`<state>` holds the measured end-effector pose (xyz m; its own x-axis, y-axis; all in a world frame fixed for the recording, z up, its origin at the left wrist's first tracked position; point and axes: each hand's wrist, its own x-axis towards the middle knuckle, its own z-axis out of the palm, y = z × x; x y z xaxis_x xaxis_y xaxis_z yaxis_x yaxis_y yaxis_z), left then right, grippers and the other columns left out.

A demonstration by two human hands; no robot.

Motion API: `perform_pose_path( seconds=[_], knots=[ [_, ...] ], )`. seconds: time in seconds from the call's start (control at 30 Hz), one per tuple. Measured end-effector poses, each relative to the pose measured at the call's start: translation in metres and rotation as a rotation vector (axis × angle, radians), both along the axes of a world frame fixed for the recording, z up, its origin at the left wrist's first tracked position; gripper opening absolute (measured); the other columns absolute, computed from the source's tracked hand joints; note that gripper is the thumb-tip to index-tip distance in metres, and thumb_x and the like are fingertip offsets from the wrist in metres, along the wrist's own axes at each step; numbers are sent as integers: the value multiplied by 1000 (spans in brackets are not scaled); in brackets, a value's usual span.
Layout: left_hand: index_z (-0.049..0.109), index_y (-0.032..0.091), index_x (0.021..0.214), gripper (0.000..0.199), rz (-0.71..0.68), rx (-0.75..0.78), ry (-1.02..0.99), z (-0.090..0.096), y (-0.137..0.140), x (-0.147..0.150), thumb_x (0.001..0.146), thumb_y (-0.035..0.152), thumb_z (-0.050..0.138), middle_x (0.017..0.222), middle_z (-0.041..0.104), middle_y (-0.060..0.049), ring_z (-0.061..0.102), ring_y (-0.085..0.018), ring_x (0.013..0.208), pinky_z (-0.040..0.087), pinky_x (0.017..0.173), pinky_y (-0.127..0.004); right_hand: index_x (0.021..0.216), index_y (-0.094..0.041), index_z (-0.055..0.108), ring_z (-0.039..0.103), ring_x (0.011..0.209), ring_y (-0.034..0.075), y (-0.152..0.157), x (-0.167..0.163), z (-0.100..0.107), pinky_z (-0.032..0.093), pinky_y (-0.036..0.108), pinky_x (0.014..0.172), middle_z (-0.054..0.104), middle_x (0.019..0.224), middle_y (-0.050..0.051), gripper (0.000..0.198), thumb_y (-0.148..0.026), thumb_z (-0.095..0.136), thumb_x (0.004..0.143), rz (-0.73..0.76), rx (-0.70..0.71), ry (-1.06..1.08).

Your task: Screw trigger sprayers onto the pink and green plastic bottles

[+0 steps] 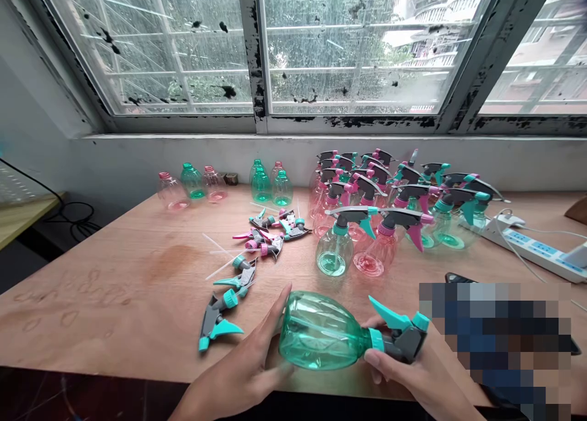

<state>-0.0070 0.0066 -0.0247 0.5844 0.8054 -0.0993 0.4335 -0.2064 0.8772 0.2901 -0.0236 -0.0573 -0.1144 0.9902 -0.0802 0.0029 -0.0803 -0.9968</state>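
Note:
A clear green spray bottle (321, 332) lies sideways in the air above the table's front edge, its base toward the left. Around that base is my left hand (245, 360), fingers on the far side and the slightly blurred thumb on the near side. My right hand (408, 372) grips the turquoise collar of the grey and turquoise trigger sprayer (406, 338) at the bottle's neck. The sprayer sits on the neck; how tightly cannot be seen. Left of my left hand lies a loose turquoise trigger sprayer (217, 320), with another sprayer (241, 277) just behind it.
More loose sprayers (270, 234) with thin tubes lie mid-table. Several uncapped bottles (261, 186) stand at the back. Right of them, pink and green bottles with sprayers (367, 225) are grouped closely. A power strip (536, 244) and cables lie at the right, behind a pixelated patch.

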Motion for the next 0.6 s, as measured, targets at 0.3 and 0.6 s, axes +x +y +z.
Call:
perform_pose_path(
  seconds=[0.3,0.6],
  knots=[
    [6,31,162,99,33,-25,92,-2,0,-1,88,37,72,172,9,0,4,-28,158,8,128,-47,99,-16,73,60,54,19,0,0,0,51,34,58,66,58,0,47,-59,77,80,11,-3,14],
    [-5,41,160,100,20,3,22,1,0,1,92,31,68,172,6,5,6,-25,158,11,128,-46,99,-17,75,61,54,19,-1,2,0,52,33,56,66,59,0,45,-59,76,81,34,-4,-3]
  ],
)
